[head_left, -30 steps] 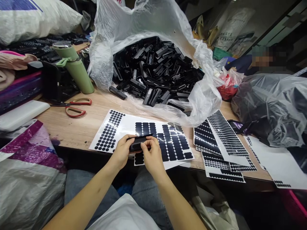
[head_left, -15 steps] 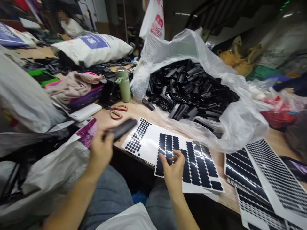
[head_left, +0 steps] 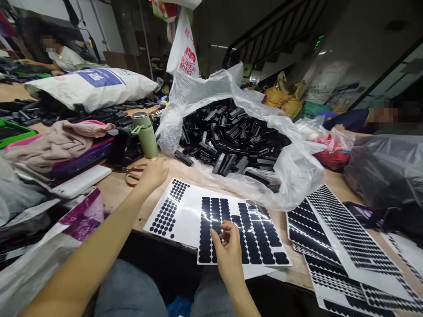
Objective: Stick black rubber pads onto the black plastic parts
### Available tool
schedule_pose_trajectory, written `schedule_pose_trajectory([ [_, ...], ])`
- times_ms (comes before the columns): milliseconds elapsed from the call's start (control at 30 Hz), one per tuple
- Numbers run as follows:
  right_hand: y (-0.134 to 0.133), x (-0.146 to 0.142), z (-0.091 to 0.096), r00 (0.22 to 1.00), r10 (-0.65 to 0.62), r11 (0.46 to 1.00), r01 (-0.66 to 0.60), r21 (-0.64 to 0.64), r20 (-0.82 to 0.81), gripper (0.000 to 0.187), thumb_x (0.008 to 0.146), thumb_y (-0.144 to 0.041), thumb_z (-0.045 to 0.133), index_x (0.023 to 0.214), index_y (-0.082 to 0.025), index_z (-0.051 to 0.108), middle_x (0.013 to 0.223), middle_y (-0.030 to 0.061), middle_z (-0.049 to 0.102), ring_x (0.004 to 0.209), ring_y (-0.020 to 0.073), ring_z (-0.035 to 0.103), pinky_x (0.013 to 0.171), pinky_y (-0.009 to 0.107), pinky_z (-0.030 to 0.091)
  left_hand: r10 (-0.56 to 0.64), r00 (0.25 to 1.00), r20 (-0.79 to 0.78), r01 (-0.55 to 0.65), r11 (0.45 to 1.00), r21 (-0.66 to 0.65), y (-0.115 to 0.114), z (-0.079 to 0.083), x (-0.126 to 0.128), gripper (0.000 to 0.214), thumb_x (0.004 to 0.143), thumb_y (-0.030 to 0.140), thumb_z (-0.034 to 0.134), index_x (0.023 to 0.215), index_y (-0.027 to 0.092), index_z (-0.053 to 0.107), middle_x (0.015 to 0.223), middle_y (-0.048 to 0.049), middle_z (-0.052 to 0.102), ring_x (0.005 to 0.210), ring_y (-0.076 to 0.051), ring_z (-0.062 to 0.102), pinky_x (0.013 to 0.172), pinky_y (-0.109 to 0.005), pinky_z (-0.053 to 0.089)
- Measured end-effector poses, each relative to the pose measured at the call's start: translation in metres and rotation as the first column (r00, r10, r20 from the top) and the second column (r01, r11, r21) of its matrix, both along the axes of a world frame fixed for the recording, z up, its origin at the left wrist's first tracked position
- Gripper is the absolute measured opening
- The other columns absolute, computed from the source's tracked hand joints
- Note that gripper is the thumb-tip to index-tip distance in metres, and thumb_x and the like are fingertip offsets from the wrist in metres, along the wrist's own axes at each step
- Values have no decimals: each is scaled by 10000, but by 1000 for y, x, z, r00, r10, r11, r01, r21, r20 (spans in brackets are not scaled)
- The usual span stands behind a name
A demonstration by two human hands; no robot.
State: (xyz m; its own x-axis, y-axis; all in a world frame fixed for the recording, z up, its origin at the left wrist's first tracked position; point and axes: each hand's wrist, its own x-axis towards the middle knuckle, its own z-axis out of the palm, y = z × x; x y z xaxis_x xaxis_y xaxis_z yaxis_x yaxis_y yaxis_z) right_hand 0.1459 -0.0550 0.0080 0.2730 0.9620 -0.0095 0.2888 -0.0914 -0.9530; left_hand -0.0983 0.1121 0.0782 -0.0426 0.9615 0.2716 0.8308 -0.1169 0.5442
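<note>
Table point(head_left: 114, 189): light wood-grain top, dark below the front edge. Mid front edge: white sheet of black round stickers point(head_left: 172, 198), overlapping white sheet of black rounded-oblong stickers point(head_left: 251, 237) to its right; latter overhangs the edge. Behind them: clear plastic bag point(head_left: 300, 176), mouth open toward the front edge, full of black oblong parts. Left of bag: pale green cylindrical flask point(head_left: 147, 143), upright. In front of flask: scissors with red-orange handles point(head_left: 132, 179). Nearer left end: white flat slab point(head_left: 82, 181). Right of bag, toward right end: overlapping white sheets with black sticker rows point(head_left: 355, 233), past front edge.
</note>
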Motion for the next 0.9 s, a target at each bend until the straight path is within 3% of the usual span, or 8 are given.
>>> schedule_pose_trajectory([
  [67,-4,13,-4,999,-31,999,31,-5,27,271,780,-446,549,908,-210,508,1086,94,513,715,152,511,635,304,452,-55,991,-125,54,998,-16,58,-11,23,331,756,144,465,1066,104,572,1254,-217,483,1203,-349,370,979,-476,275],
  [167,-10,31,-4,997,-37,997,40,-61,61,246,783,-442,541,866,-211,535,935,70,562,667,158,515,601,298,448,-109,965,-238,101,994,-47,121,-29,26,310,757,65,429,1020,97,590,1285,-243,455,1250,-358,298,974,-548,206],
  [267,-1,32,4,990,95,990,-83,-117,102,205,801,-414,521,842,-215,547,809,42,578,671,172,538,597,294,439,-151,937,-314,132,988,-81,151,-42,13,287,747,33,439,982,94,592,1301,-236,450,1284,-356,232,980,-589,121],
  [333,23,19,10,959,242,967,-227,-114,148,164,807,-377,520,844,-220,553,823,37,600,698,177,557,625,297,438,-185,917,-353,160,982,-99,158,-48,7,294,723,18,459,980,95,581,1313,-225,443,1296,-341,211,994,-570,95],
  [467,109,-29,8,847,419,906,-416,-83,326,97,824,-257,499,863,-204,571,894,47,633,797,183,583,734,305,428,-263,879,-397,225,964,-139,151,-56,-1,372,633,11,529,993,100,558,1199,-195,543,1242,-293,324,1030,-472,117],
  [600,180,-75,-5,794,417,908,-343,-240,442,131,831,-186,476,886,-138,584,971,134,632,902,226,591,768,319,419,-237,893,-383,198,970,-138,137,-56,-13,317,574,90,619,888,90,574,1049,-202,602,1123,-342,447,990,-457,238],
  [767,193,-99,-12,786,387,917,-270,-295,483,163,790,-110,484,915,-78,584,1053,228,590,948,288,584,760,351,420,-176,954,-244,160,983,-85,108,-48,-26,360,682,193,579,1028,104,537,995,-152,626,932,-285,581,829,-389,428],
  [900,189,-105,-12,801,352,926,-222,-306,485,193,787,-85,458,941,-90,575,1055,209,590,959,279,578,752,342,420,-180,950,255,186,983,1,56,-43,-24,425,672,280,657,1062,145,557,931,-77,650,860,-221,617,775,-338,493],
])
